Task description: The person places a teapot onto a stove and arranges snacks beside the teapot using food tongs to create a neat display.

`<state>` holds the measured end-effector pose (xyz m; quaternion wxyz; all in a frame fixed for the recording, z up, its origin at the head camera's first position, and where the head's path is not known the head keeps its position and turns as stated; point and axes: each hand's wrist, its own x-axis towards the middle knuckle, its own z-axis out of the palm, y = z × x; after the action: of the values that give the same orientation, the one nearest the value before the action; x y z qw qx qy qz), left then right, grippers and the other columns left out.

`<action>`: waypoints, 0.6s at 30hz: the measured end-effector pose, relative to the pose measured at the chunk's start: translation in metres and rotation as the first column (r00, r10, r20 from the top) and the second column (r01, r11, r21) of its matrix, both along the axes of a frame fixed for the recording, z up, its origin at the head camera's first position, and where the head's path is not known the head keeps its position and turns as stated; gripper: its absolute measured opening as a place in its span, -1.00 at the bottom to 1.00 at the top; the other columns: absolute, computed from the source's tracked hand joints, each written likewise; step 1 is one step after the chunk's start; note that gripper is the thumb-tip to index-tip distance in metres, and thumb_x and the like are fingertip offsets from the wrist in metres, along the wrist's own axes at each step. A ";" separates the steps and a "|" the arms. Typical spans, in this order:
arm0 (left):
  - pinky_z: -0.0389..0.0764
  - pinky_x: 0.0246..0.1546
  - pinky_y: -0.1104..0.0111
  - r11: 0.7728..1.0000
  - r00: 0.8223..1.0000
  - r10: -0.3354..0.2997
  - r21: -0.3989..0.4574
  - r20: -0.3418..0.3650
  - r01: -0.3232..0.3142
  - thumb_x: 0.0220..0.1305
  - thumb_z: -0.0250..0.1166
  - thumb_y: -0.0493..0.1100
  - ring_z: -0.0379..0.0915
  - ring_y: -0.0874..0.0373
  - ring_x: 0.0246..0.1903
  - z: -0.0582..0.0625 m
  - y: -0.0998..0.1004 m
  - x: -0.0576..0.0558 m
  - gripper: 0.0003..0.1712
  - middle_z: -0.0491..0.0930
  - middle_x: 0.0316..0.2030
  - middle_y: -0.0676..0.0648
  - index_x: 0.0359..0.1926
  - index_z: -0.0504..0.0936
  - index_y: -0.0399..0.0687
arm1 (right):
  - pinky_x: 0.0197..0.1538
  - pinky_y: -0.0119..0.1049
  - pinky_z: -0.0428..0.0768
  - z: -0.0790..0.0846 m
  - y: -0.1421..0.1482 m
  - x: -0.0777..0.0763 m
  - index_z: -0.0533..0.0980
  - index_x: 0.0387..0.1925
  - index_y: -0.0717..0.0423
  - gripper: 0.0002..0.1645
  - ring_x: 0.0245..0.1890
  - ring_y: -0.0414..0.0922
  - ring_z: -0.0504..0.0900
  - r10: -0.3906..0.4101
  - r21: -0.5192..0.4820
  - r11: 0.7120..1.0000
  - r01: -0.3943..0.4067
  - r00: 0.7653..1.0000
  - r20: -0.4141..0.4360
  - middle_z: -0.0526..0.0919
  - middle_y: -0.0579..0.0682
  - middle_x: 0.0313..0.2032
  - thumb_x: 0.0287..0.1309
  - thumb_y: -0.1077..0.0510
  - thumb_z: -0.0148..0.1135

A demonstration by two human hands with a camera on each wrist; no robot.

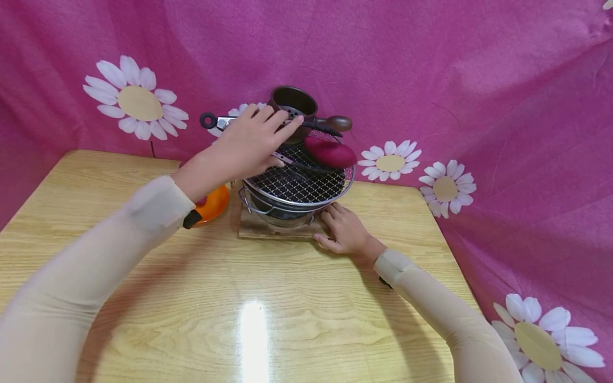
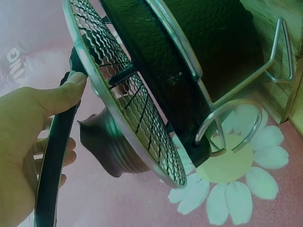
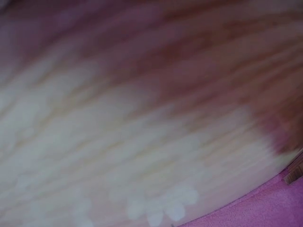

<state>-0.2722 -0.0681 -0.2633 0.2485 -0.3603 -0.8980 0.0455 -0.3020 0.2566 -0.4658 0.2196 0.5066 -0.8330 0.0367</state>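
Observation:
My left hand holds a pair of black-and-metal tongs above the grill's left side. Between the tong arms, at their far ends, is a dark red oblong thing that looks like a sweet potato, over the round wire mesh. The mesh tops a small black tabletop grill with metal wire handles. Under it lies a wooden board, and my right hand rests low at the board's right end, touching it. Its fingertips are partly hidden beside the grill. The right wrist view shows only blurred table surface.
A brown pot with a side handle stands at the back of the grill, near the pink flowered cloth. Left of the grill, an orange plate with something reddish on it is partly behind my left forearm. The wooden table stretches toward me.

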 end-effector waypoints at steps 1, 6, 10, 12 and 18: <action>0.46 0.13 -0.01 1.000 1.000 0.001 0.009 0.002 -0.001 0.25 0.43 0.17 0.38 -0.24 0.16 0.000 -0.002 0.001 0.01 0.45 0.26 -0.30 0.54 0.21 -0.15 | 0.06 0.00 0.61 0.000 0.000 0.000 0.55 -0.06 0.27 -0.11 0.03 0.12 0.54 -0.001 -0.001 1.000 0.001 1.000 0.001 0.61 0.17 -0.07 0.44 -0.43 -0.34; 0.40 0.19 -0.02 0.997 0.999 0.021 0.072 0.047 -0.025 0.28 0.40 0.15 0.34 -0.23 0.20 0.004 -0.015 0.009 0.01 0.40 0.30 -0.30 0.57 0.14 -0.12 | 0.04 0.00 0.63 0.000 0.000 0.000 0.55 -0.07 0.27 -0.12 0.01 0.11 0.55 0.003 -0.011 1.000 -0.003 1.000 0.003 0.62 0.17 -0.08 0.44 -0.42 -0.33; 0.38 0.24 -0.05 0.991 0.995 0.057 0.115 0.086 -0.067 0.33 0.35 0.17 0.30 -0.24 0.21 0.008 -0.028 0.018 0.01 0.34 0.34 -0.32 0.60 0.08 -0.08 | 0.03 0.00 0.63 0.000 0.000 0.001 0.56 -0.09 0.27 -0.13 -0.01 0.11 0.56 0.011 -0.015 1.000 -0.011 1.000 0.003 0.62 0.16 -0.09 0.44 -0.42 -0.32; 0.37 0.26 -0.08 0.987 0.992 0.075 0.132 0.098 -0.088 0.34 0.33 0.18 0.29 -0.26 0.21 0.009 -0.035 0.023 0.01 0.33 0.34 -0.34 0.61 0.06 -0.07 | 0.03 -0.01 0.62 0.000 0.000 0.001 0.56 -0.09 0.27 -0.13 -0.01 0.10 0.56 0.009 -0.013 1.000 -0.009 1.000 0.005 0.61 0.16 -0.09 0.44 -0.42 -0.32; 0.40 0.20 -0.14 0.977 0.991 0.098 0.181 0.088 -0.113 0.32 0.36 0.16 0.31 -0.31 0.19 0.007 -0.056 0.035 0.00 0.35 0.33 -0.37 0.59 0.11 -0.09 | 0.03 -0.02 0.62 -0.001 0.001 0.000 0.55 -0.10 0.25 -0.14 -0.01 0.09 0.56 -0.002 -0.007 1.000 0.002 1.000 0.008 0.61 0.15 -0.09 0.43 -0.43 -0.32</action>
<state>-0.2369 -0.1237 -0.2564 0.2429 -0.2888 -0.9252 -0.0394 -0.3022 0.2577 -0.4664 0.2181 0.5050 -0.8341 0.0417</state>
